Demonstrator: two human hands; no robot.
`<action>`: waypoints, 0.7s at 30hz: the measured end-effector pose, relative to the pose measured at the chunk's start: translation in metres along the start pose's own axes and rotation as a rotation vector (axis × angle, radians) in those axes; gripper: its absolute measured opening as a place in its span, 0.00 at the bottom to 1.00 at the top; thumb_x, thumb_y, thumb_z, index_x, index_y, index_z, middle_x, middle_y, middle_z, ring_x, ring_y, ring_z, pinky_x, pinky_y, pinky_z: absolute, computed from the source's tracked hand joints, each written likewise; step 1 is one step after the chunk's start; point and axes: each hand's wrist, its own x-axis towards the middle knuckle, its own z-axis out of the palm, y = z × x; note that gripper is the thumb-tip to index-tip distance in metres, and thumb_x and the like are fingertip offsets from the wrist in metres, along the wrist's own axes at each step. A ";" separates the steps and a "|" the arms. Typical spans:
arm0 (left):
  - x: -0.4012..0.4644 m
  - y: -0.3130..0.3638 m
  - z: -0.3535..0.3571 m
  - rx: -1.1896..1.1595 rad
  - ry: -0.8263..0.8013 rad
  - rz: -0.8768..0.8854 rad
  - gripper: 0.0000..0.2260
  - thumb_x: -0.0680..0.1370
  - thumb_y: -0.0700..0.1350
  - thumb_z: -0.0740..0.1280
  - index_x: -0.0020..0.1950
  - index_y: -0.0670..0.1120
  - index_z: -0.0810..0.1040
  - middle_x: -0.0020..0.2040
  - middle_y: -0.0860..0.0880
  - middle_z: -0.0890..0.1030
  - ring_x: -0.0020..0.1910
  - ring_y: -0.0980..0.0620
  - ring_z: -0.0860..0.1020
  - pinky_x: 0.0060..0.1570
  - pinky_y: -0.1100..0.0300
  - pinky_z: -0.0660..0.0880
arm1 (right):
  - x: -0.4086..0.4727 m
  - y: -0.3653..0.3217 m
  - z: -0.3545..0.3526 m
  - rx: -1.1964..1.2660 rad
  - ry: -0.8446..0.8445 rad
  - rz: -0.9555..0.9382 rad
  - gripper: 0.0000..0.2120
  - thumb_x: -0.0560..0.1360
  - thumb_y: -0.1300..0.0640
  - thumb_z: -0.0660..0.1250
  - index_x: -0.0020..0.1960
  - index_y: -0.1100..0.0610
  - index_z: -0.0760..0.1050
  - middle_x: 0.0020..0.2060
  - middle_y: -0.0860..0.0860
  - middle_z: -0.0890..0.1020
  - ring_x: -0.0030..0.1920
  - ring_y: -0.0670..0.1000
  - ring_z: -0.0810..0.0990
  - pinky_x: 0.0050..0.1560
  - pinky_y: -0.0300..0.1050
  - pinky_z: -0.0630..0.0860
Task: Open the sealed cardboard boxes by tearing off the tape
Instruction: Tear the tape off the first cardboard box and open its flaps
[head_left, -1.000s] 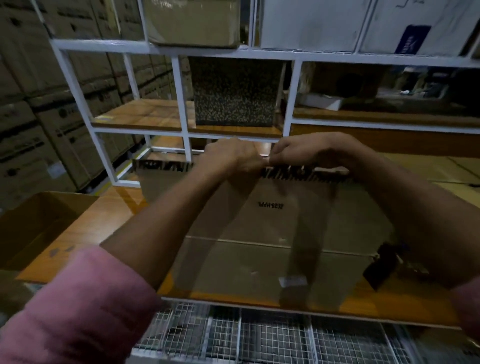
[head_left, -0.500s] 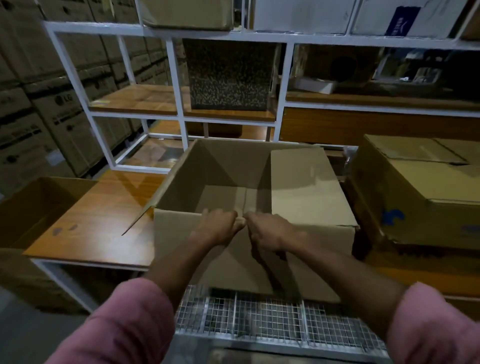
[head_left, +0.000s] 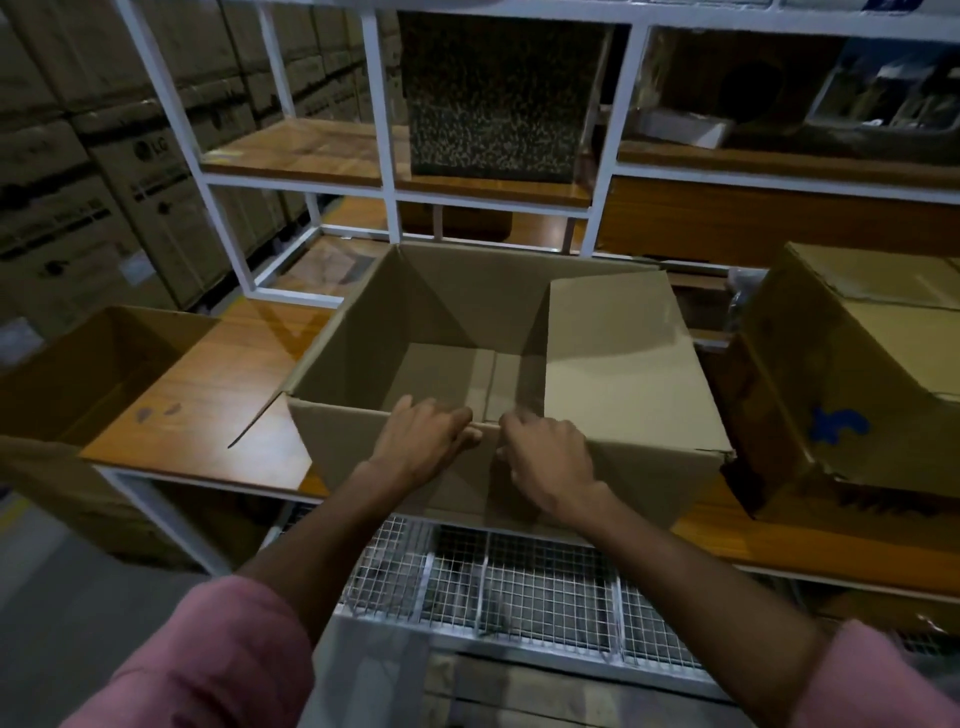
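An open brown cardboard box (head_left: 623, 364) stands on the wooden table, its inside bare, with a taped seam showing along the bottom. Its right flap is folded inward over the opening. My left hand (head_left: 423, 441) and my right hand (head_left: 545, 462) sit side by side at the middle of the near rim, fingers curled over the top edge of the near wall. Whether they pinch a strip of tape there I cannot tell. A second, closed cardboard box (head_left: 852, 395) with a blue mark on its side stands tilted to the right.
An open box (head_left: 98, 364) sits at the left, below table level. A white metal rack (head_left: 384, 130) holding a speckled box (head_left: 498, 98) rises behind. Stacked cartons (head_left: 93, 171) line the left wall. A wire mesh shelf (head_left: 519, 587) lies under the table's near edge.
A second ago the box stood tipped up with its underside facing me and both hands at its upper edge. It now rests upright and open, and both hands hold its near rim.
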 end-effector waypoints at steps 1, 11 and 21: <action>-0.003 -0.003 -0.001 0.001 0.001 -0.006 0.16 0.84 0.60 0.54 0.53 0.51 0.74 0.54 0.46 0.83 0.55 0.42 0.78 0.47 0.51 0.60 | -0.002 -0.003 0.005 0.017 0.038 -0.014 0.15 0.78 0.53 0.67 0.63 0.54 0.72 0.56 0.55 0.81 0.52 0.56 0.80 0.53 0.53 0.77; 0.006 0.016 -0.032 -0.299 -0.198 -0.280 0.31 0.85 0.61 0.44 0.56 0.42 0.80 0.59 0.36 0.81 0.60 0.38 0.78 0.62 0.46 0.67 | -0.044 -0.007 0.029 0.276 0.466 -0.084 0.21 0.81 0.59 0.65 0.72 0.54 0.66 0.69 0.51 0.66 0.70 0.54 0.66 0.72 0.57 0.68; 0.043 0.090 -0.054 -1.239 0.102 -0.110 0.16 0.87 0.54 0.53 0.62 0.52 0.78 0.55 0.59 0.80 0.53 0.73 0.76 0.49 0.76 0.69 | -0.032 0.027 0.024 0.212 0.282 0.059 0.24 0.84 0.53 0.57 0.78 0.60 0.61 0.76 0.59 0.65 0.74 0.59 0.65 0.72 0.59 0.64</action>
